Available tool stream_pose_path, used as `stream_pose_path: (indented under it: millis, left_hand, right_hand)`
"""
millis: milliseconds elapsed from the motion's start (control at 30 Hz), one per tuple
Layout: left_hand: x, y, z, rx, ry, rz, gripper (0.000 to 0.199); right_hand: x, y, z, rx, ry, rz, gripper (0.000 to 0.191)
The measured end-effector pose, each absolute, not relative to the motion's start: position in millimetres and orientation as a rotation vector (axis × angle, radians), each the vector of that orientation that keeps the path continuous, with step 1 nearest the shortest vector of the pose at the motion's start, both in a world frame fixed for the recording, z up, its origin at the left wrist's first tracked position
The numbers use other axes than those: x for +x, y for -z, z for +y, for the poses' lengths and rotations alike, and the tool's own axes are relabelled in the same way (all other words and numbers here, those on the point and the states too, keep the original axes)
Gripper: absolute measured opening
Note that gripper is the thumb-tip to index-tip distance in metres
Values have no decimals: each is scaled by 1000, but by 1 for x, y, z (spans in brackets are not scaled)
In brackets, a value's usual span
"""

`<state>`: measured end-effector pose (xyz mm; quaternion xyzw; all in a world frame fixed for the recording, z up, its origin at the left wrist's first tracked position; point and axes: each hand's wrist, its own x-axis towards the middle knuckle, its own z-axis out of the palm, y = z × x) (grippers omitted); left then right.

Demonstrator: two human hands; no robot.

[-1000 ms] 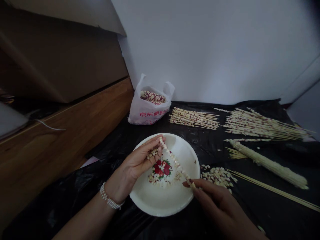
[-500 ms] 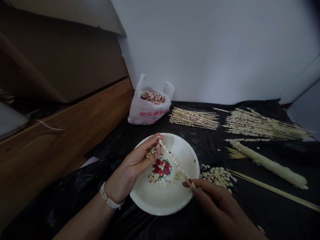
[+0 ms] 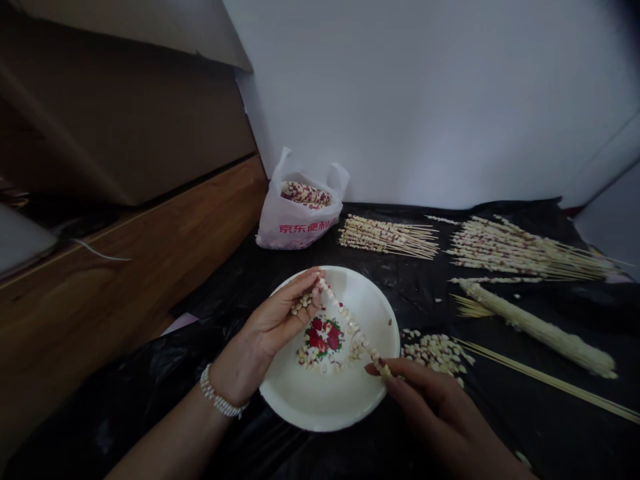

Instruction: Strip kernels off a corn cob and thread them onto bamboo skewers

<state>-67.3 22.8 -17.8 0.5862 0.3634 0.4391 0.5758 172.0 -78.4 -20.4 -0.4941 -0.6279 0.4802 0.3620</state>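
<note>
A skewer threaded with pale and dark red kernels point(image 3: 350, 323) slants over a white bowl point(image 3: 320, 417). Its upper end is pinched by my left hand point(image 3: 280, 317), whose curled palm also cups loose kernels point(image 3: 301, 305). The fingers of my right hand point(image 3: 425, 393) are closed on the lower end, at the bowl's right edge. Inside the bowl, more kernels point(image 3: 313, 360) lie around a printed red and green pattern point(image 3: 323, 335). Just right of the bowl is a pile of kernels point(image 3: 437, 355) on black plastic.
Behind the bowl stands a white plastic bag point(image 3: 295, 223) with speckled cobs point(image 3: 306, 194). Filled skewers lie in a small bundle point(image 3: 383, 237) and a larger one point(image 3: 520, 250). A bare cob point(image 3: 545, 330) and thin sticks point(image 3: 550, 380) are at right; a wooden board point(image 3: 150, 247) borders the left.
</note>
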Motion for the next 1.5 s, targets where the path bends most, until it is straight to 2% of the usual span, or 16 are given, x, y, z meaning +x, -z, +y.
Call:
stream_pose_path:
  millis: [267, 533, 700, 800, 1000, 1167, 1333, 1500]
  left_hand:
    - [-65, 14, 24, 1288, -1044, 912, 43]
    - [-52, 8, 32, 850, -1019, 951, 33]
    - [-48, 5, 40, 786, -985, 937, 28]
    - [-52, 5, 38, 871, -980, 911, 30]
    - [-57, 3, 23, 1107, -912, 945, 49]
    - [-54, -5, 18, 1305, -946, 997, 50]
    - [-51, -2, 36, 1113, -909, 945, 22]
    - [-46, 0, 40, 700, -969, 945, 11]
  right_hand:
    - [172, 20, -78, -1254, -1214, -1627, 32]
    - [173, 23, -79, -1255, -1246, -1608, 32]
    - [172, 23, -77, -1275, -1256, -1588, 30]
    - [172, 21, -77, -1266, -1256, -1578, 29]
    - [172, 20, -77, -1254, -1267, -1593, 29]
    - [172, 21, -76, -1255, -1256, -1589, 30]
    - [173, 22, -76, -1263, -1248, -1600, 32]
    - [173, 21, -76, -1268, -1268, -1594, 31]
